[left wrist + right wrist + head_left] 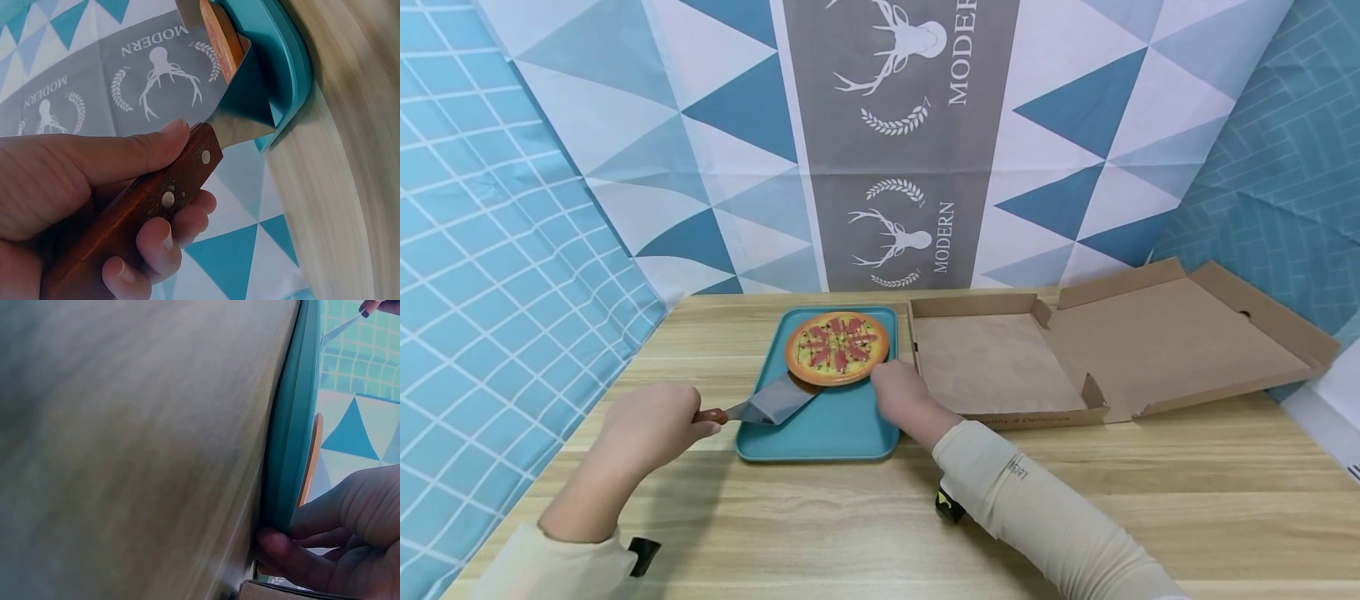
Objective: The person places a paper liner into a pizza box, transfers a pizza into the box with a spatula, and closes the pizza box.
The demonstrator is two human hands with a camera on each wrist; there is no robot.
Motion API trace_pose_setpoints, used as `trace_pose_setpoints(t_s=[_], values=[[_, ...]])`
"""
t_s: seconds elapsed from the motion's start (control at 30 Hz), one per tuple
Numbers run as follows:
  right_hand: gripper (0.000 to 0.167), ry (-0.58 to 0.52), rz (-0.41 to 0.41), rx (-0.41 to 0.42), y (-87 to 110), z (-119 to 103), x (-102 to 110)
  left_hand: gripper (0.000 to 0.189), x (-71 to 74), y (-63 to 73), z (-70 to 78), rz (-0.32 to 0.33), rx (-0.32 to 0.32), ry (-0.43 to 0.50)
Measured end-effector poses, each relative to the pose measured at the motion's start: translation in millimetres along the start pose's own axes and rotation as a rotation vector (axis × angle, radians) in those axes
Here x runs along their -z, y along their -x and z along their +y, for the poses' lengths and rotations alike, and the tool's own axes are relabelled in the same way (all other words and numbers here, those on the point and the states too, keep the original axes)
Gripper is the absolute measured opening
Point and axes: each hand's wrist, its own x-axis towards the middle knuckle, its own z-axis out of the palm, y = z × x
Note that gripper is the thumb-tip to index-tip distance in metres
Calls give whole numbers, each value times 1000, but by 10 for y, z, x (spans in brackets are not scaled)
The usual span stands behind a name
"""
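A round pizza [837,346] with red strips of topping lies on a teal tray [846,437], toward its far side. My left hand [649,423] grips the wooden handle [140,203] of a pizza spatula; its metal blade [777,400] reaches over the tray's left rim, with the front end at the pizza's near-left edge. How far the blade goes under the pizza cannot be told. My right hand [908,402] holds the tray's right rim, thumb above and fingers low against its outer side in the right wrist view.
To the right of the tray stands an opened cardboard pizza box [1000,358], its lid [1180,342] folded out to the right. A patterned cloth [902,150] hangs behind the wooden table [820,533], and blue tiled cloth [490,250] covers the left side.
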Motion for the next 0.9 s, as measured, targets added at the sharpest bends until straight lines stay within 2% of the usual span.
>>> trace_pose_setpoints(t_s=[0.3,0.5,0.9], values=[[17,12,19,18,13,16,8,42,-10,-126,59,-22,14,7],[17,30,15,15,14,11,13,46,-23,-190,88,-2,-4,1],[17,69,19,28,26,3,15,41,-48,-356,137,-27,15,20]])
